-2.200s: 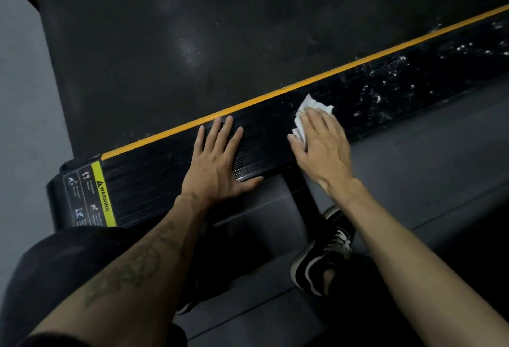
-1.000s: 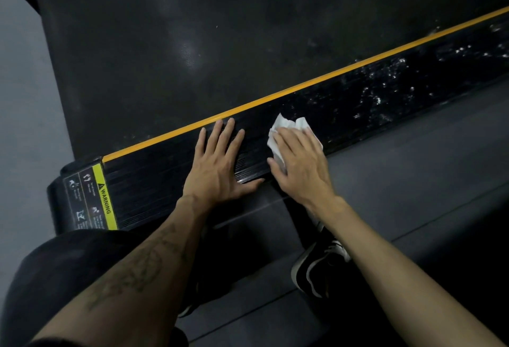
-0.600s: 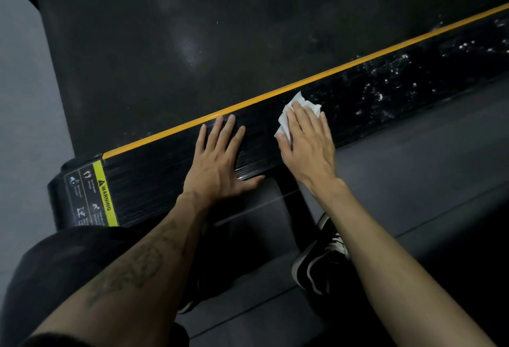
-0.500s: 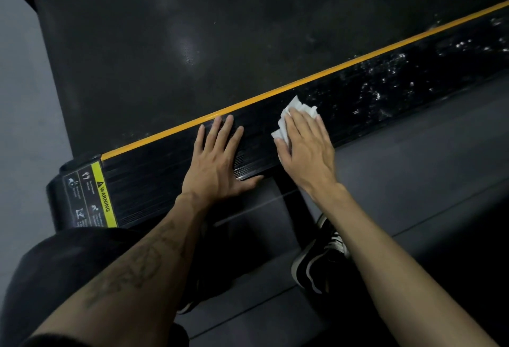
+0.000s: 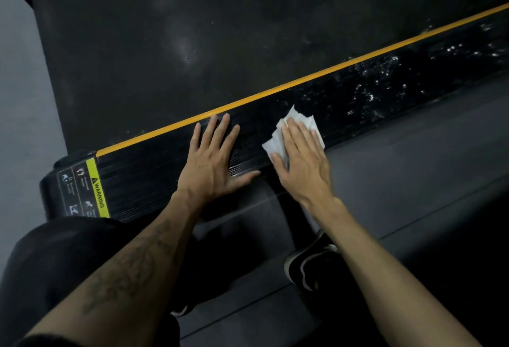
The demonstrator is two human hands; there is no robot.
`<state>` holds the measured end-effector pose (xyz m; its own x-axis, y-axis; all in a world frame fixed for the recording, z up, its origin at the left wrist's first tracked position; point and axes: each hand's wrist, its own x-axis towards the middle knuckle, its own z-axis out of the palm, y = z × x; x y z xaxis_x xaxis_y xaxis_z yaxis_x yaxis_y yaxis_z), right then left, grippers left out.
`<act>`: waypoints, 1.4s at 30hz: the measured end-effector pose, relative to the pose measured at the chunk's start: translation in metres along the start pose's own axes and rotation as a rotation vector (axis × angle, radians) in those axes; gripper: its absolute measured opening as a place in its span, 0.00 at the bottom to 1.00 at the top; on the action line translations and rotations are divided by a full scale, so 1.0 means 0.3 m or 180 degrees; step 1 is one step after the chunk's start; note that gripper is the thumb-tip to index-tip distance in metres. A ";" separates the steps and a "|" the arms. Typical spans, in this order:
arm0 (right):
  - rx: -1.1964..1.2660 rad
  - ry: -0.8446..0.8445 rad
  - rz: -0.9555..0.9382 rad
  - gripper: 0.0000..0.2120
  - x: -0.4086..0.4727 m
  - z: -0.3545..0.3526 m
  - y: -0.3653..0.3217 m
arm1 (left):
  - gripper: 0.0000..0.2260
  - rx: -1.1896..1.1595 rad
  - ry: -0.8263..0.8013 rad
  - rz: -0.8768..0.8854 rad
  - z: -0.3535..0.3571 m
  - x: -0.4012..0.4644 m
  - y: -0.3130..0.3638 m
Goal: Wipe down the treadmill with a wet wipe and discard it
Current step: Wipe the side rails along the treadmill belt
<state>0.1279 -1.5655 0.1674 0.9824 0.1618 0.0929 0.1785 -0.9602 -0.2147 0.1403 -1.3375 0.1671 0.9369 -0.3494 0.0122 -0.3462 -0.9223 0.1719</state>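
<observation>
The treadmill's black ribbed side rail runs from lower left to upper right, edged by a yellow stripe along the dark belt. My right hand presses a crumpled white wet wipe flat onto the rail with straight fingers. My left hand rests flat on the rail just left of it, fingers spread. Wet droplets glisten on the rail to the right of the wipe.
A yellow-and-black warning label marks the rail's left end. Grey floor lies below the rail, with my black shoe on it. My dark-clothed knee is at the lower left.
My right hand has slid the wipe back and forth along the rail, ending slightly nearer the rail's lower edge. The left hand has stayed in place.
</observation>
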 end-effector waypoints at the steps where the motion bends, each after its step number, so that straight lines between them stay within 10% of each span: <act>1: 0.0026 0.0016 0.0008 0.32 -0.027 0.003 0.001 | 0.43 -0.0085 0.0051 -0.0031 -0.003 0.001 0.003; 12: 0.0130 0.0243 0.0143 0.30 0.014 0.022 0.006 | 0.19 -0.0360 0.0649 -0.0277 0.001 0.101 0.091; 42: 0.0113 -0.0113 -0.0831 0.30 0.142 -0.006 0.168 | 0.23 0.0060 0.0779 -0.1198 0.080 0.185 0.257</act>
<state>0.1786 -1.6073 0.1622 0.9041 0.4115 0.1155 0.4273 -0.8764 -0.2221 0.1646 -1.4320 0.1573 0.9810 0.0584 0.1853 0.0223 -0.9813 0.1911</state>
